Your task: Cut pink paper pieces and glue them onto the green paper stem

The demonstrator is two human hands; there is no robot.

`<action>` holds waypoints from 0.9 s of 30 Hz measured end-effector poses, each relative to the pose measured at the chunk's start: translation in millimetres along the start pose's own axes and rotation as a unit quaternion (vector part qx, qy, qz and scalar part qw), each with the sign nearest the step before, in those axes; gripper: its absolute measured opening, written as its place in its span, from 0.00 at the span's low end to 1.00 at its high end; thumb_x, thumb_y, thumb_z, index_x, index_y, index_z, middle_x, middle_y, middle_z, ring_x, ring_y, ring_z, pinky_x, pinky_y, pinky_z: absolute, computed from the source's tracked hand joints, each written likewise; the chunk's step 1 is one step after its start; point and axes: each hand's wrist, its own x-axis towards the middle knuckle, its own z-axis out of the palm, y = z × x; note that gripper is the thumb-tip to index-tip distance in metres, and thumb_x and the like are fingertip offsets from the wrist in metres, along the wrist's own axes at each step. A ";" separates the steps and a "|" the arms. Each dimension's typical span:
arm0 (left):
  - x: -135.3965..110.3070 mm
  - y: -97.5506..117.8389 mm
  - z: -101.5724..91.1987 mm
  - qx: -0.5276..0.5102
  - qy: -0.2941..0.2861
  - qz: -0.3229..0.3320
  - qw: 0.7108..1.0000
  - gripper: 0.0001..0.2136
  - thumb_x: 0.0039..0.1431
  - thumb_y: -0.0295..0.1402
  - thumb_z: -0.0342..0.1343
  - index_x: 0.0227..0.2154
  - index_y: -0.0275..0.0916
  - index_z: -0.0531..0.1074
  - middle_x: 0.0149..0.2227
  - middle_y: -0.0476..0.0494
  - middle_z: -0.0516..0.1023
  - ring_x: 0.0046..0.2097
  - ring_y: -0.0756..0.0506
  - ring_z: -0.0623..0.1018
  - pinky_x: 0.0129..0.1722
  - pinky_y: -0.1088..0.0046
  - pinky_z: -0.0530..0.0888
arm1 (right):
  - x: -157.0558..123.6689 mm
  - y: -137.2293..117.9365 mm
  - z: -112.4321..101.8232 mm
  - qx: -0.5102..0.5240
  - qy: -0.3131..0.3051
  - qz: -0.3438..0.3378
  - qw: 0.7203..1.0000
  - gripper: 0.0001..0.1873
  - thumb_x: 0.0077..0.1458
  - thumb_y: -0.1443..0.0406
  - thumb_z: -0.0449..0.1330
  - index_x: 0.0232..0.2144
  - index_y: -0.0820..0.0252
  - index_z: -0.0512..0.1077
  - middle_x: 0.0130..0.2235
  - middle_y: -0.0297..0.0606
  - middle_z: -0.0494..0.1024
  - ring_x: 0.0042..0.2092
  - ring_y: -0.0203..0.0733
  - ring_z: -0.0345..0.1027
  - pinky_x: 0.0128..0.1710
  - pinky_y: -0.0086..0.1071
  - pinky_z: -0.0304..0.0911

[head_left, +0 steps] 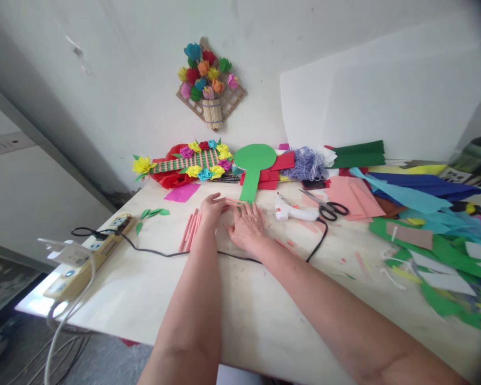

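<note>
My left hand (211, 209) and my right hand (246, 227) lie side by side on the pale table (240, 299), fingers stretched forward and flat. Their fingertips press on a thin pink rolled paper stick (235, 202) lying crosswise. Several more pink paper sticks (190, 230) lie just left of my left hand. A green paper paddle shape (253, 166) lies right beyond the fingers.
A white glue gun (294, 213) and black-handled scissors (328, 206) lie right of my hands; its black cord (164, 253) runs under my arms to a power strip (90, 251) at left. Coloured paper sheets (425, 214) pile at right. Paper-flower crafts (192, 160) stand by the wall.
</note>
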 end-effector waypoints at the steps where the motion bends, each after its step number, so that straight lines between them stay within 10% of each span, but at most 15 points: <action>1: -0.1 -0.1 0.0 -0.001 0.001 0.000 1.000 0.21 0.45 0.18 0.57 0.45 0.28 0.66 0.33 0.40 0.77 0.28 0.51 0.77 0.35 0.73 0.75 | 0.1 0.0 0.0 0.003 0.000 0.003 1.000 0.34 0.55 0.56 0.49 0.58 0.76 0.58 0.58 0.58 0.62 0.63 0.58 0.45 0.61 0.48 0.30; 27: 3.7 -2.2 0.1 -0.001 0.002 0.008 1.000 0.19 0.44 0.20 0.57 0.43 0.28 0.68 0.28 0.43 0.77 0.28 0.49 0.77 0.37 0.70 0.74 | -1.5 3.4 2.6 0.034 0.046 0.006 0.998 0.27 0.58 0.59 0.48 0.56 0.69 0.63 0.58 0.51 0.65 0.62 0.56 0.47 0.61 0.48 0.36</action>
